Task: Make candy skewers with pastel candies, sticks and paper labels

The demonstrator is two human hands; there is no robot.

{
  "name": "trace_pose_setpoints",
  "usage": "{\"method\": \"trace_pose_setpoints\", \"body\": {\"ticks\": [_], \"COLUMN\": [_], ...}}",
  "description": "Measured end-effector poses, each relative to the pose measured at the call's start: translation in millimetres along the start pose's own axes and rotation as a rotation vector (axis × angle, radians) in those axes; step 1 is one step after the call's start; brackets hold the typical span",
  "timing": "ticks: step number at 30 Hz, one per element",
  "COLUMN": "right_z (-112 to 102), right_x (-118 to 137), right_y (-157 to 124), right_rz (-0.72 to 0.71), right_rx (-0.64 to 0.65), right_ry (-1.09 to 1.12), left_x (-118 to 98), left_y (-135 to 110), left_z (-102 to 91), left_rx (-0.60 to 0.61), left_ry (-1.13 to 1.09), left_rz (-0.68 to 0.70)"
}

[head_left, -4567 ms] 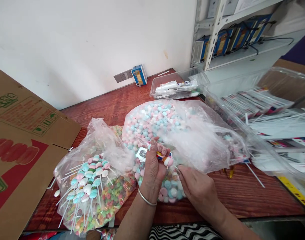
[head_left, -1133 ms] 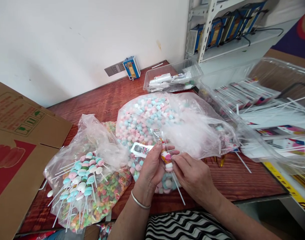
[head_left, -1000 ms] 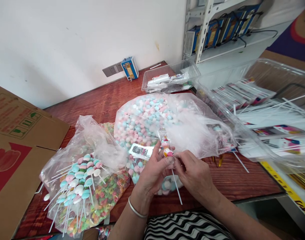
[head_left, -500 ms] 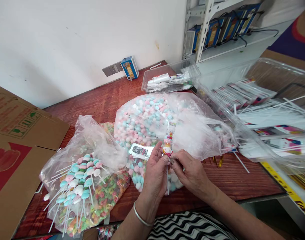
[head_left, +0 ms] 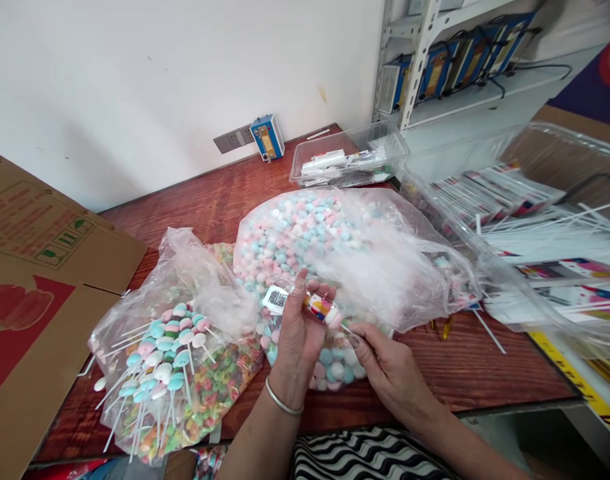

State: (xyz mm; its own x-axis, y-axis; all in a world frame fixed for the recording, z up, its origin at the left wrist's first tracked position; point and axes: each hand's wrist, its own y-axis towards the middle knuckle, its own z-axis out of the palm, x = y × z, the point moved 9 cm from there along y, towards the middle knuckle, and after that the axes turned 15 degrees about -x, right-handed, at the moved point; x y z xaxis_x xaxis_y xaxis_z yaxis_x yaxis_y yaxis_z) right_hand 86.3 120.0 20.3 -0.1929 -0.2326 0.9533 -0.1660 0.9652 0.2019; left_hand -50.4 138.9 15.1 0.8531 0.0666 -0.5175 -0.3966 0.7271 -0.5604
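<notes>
My left hand, with a silver bangle on the wrist, is closed round a small wrapped lollipop with a printed colourful sleeve, held almost level. My right hand pinches the lollipop's thin white stick at its lower right end. Both hands hover over a large clear bag of pink, blue and white round candies. Left of them lies a second clear bag with several finished pastel lollipops on white sticks resting on ring-shaped coloured candies.
A brown cardboard box fills the left side. A clear tub of white sticks and printed wrappers stands at the right, a smaller clear tray at the back. A metal shelf rises behind. The wooden table edge runs close to me.
The lollipop, upright half a second ago, is now tilted nearly level in my left hand. My right hand has slid down to the stick's end.
</notes>
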Motion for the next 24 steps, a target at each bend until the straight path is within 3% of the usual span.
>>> {"method": "trace_pose_setpoints", "body": {"ticks": [3, 5, 8, 10, 11, 14, 16, 18, 21, 24], "right_z": [17, 36, 47, 39, 30, 0, -3, 2, 5, -1], "right_x": [-23, -23, -12, -12, -11, 16, 40, 48, 45, 34], "right_y": [-12, -27, -36, -26, -17, 3, -2, -11, -13, -3], "right_rz": [0.502, 0.771, 0.865, 0.721, 0.573, -0.113, -0.557, -0.809, -0.850, -0.601], "right_rx": [0.125, 0.277, 0.400, 0.312, 0.242, -0.003, -0.105, -0.144, -0.195, -0.214], "right_ry": [0.454, 0.732, 0.909, 0.794, 0.641, -0.028, -0.410, -0.622, -0.684, -0.516], "left_x": [-7, -4, 4, 7, 8, 9, 10, 12, 17, 24], "left_y": [5, 4, 1, 3, 4, 8, 10, 10, 6, 1], "left_z": [10.1, 17.1, 20.0, 17.8, 16.5, 14.1, 12.0, 8.7, 9.1, 14.0], "left_rx": [0.065, 0.122, 0.121, 0.067, 0.037, -0.037, -0.088, -0.149, -0.158, -0.071], "left_ry": [-0.057, -0.079, -0.075, -0.041, -0.021, 0.033, 0.050, 0.062, 0.066, 0.055], "left_rz": [-0.015, -0.062, -0.111, -0.104, -0.095, -0.095, -0.099, -0.088, -0.047, -0.044]}}
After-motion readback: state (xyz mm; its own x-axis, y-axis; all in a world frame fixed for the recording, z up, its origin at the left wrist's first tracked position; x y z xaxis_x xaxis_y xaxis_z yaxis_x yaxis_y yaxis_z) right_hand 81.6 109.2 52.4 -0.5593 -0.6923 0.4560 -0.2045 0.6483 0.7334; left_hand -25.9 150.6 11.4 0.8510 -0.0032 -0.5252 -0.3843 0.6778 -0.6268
